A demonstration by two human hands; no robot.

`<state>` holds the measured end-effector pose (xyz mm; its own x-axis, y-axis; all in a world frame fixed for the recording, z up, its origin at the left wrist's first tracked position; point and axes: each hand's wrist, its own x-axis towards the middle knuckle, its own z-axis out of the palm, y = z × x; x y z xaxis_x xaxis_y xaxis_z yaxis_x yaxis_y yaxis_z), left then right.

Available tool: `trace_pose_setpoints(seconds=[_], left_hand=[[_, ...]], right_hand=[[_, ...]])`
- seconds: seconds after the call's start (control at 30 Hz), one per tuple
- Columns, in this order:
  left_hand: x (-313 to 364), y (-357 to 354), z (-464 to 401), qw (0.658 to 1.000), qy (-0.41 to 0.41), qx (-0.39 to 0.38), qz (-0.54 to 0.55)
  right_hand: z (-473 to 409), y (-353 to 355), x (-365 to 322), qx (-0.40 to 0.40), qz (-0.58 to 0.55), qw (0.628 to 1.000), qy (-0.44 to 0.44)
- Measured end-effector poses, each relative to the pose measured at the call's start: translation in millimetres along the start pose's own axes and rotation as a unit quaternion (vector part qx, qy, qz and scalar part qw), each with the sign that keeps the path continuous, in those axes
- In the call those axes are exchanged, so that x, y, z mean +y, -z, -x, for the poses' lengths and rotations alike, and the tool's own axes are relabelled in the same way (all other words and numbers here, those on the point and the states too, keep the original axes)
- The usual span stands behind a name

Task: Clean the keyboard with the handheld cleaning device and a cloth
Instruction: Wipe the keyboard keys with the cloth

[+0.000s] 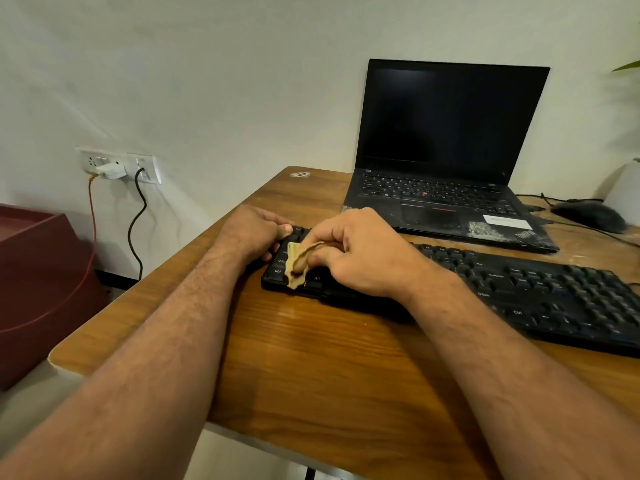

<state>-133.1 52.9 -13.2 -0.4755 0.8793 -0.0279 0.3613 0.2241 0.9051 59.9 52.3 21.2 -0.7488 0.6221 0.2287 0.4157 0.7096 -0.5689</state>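
Head view: the right end of the black keyboard (519, 289) was cut off by the picture's edge, and the keys under the right hand (360, 254) were hidden. A black laptop (446, 161) was stood open beyond the fingers, with a mouse (588, 216) seen far to their right. The keyboard was laid on the wooden table (311, 358). Its left end was gripped by the left hand (256, 233), thumb on top. A tan cloth (296, 265) was pinched in the right hand's curled fingers and pressed on the left keys.
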Motion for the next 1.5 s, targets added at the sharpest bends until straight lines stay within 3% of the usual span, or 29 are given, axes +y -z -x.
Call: trace_pose_setpoints(seconds=[0.13,0.23,0.33,0.53,0.6,0.67,0.87,1.07,1.2,1.33,1.5], left_hand=[[-1,-1,-2,1.0,-0.001,0.001,0.01],[0,-1,0,1.0,0.001,0.003,0.012],[1,0,2,1.0,0.006,0.001,0.011],[2,-1,3,1.0,-0.013,0.014,-0.015],[2,-1,3,0.999,-0.019,0.018,-0.028],[3,-1,3,0.999,-0.018,0.023,-0.036],[2,-1,0,0.999,-0.014,0.02,-0.031],[2,-2,2,0.999,-0.008,0.021,-0.025],[3,-1,2,0.999,-0.011,0.028,-0.039],[0,-1,0,0.999,-0.008,0.024,-0.034],[-1,-1,-3,0.999,-0.009,0.022,-0.035]], right_hand=[[-9,-4,12,-0.024,0.082,0.996,-0.022],[-18,-3,21,0.077,0.177,0.98,-0.047],[-29,-2,27,0.171,0.17,0.968,-0.065],[-28,-13,5,0.035,0.1,0.994,-0.032],[-19,-9,-2,0.012,0.018,1.0,-0.01],[-12,-7,-3,0.009,-0.032,0.999,0.016],[-14,-12,7,-0.001,0.024,0.999,0.028],[-31,-6,15,0.111,0.126,0.985,-0.05],[-18,-6,1,0.023,0.077,0.997,-0.02],[-5,4,-4,0.001,-0.017,1.0,-0.001],[3,-6,-9,-0.022,0.016,0.997,0.075]])
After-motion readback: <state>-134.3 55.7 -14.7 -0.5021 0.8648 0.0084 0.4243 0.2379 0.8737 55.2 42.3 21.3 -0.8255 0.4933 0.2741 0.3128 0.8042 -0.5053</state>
